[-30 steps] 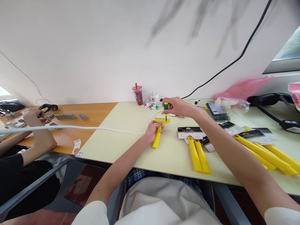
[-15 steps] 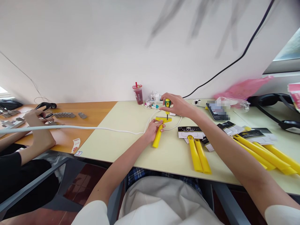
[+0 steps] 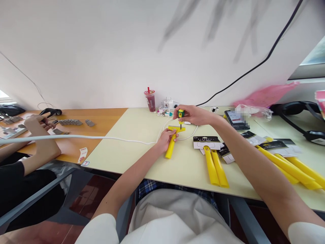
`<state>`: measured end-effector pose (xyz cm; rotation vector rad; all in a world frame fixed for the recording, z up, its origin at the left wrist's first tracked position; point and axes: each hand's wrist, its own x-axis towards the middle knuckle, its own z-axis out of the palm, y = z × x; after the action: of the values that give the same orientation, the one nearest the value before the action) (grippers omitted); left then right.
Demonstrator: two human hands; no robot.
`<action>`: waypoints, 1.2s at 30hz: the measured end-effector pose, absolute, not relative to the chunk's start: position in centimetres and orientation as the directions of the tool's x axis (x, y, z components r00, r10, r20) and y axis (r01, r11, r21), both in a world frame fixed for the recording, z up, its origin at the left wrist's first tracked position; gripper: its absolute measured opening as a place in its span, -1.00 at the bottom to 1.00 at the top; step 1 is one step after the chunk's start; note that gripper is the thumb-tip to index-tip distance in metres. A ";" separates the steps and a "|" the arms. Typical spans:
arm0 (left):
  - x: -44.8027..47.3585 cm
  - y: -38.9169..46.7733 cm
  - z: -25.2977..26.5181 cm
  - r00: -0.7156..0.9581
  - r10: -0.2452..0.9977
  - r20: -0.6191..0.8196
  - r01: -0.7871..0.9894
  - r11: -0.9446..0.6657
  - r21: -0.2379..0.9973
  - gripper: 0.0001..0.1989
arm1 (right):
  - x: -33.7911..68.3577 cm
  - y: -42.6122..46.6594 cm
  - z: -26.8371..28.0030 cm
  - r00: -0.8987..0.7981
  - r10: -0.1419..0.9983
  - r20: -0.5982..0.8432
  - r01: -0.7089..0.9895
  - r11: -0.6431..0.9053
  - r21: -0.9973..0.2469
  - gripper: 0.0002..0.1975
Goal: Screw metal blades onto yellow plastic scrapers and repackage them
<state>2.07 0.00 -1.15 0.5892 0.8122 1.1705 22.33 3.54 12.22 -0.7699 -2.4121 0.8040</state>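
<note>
A yellow T-shaped scraper [image 3: 170, 149] is gripped by my left hand [image 3: 166, 139] just below its wide head. My right hand [image 3: 191, 114] holds a green-and-yellow screwdriver [image 3: 181, 114] upright by its handle, fingers closed around it. The screwdriver's tip points down at the right part of the scraper head; whether it sits on a screw is too small to tell. To the right, two yellow scraper handles [image 3: 215, 167] lie side by side under a black-and-white card [image 3: 207, 143].
More yellow handles [image 3: 291, 169] with cards lie at the right, near a phone [image 3: 236, 120] and a black headset [image 3: 302, 118]. A drink cup [image 3: 150, 100] and a power strip [image 3: 167, 104] stand by the wall. A white cable [image 3: 122, 139] crosses the table. At left, a co-worker's hands [image 3: 38, 123] work near grey metal pieces [image 3: 69, 122].
My right hand has shifted slightly down, and its fingers have closed in around the screwdriver handle. My left hand and the scraper stay nearly in place.
</note>
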 end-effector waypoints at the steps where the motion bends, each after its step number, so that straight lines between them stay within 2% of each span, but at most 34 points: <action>1: 2.1 0.0 -1.1 0.170 0.955 -0.244 -0.563 0.298 0.771 -0.67 | 22.3 3.5 12.2 -0.718 0.646 0.259 0.351 0.657 -0.668 -0.73; 5: 2.1 0.0 -1.0 0.175 0.952 -0.250 -0.550 0.305 0.777 -0.69 | 21.9 3.2 12.3 -0.681 0.685 0.261 0.351 0.617 -0.704 -0.70; 15: 2.2 -0.1 -1.0 0.172 0.957 -0.235 -0.539 0.291 0.790 -0.62 | 22.0 3.2 12.5 -0.631 0.712 0.308 0.365 0.622 -0.692 -0.53; 20: 2.2 -0.1 -1.0 0.170 0.961 -0.219 -0.535 0.277 0.798 -0.61 | 21.8 3.0 12.7 -0.623 0.721 0.303 0.423 0.636 -0.645 -0.61; 26: 2.2 -0.2 -0.4 0.170 0.964 -0.205 -0.554 0.266 0.789 -0.68 | 21.3 1.7 13.4 -0.637 0.704 0.316 0.471 0.679 -0.563 -0.78; 32: 1.8 -0.2 0.3 0.161 0.973 -0.164 -0.600 0.229 0.767 -0.62 | 20.7 -0.8 15.0 -0.614 0.621 0.487 0.406 0.778 -0.480 -0.82; 36: 1.6 -0.7 1.0 0.197 0.978 -0.061 -0.612 0.171 0.772 -0.55 | 21.7 -1.8 16.3 -0.502 0.607 0.616 0.452 0.792 -0.411 -0.73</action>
<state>1.58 -0.72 0.96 0.6962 0.6486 1.2489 21.69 -1.84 16.32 -0.7805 -2.1857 0.2494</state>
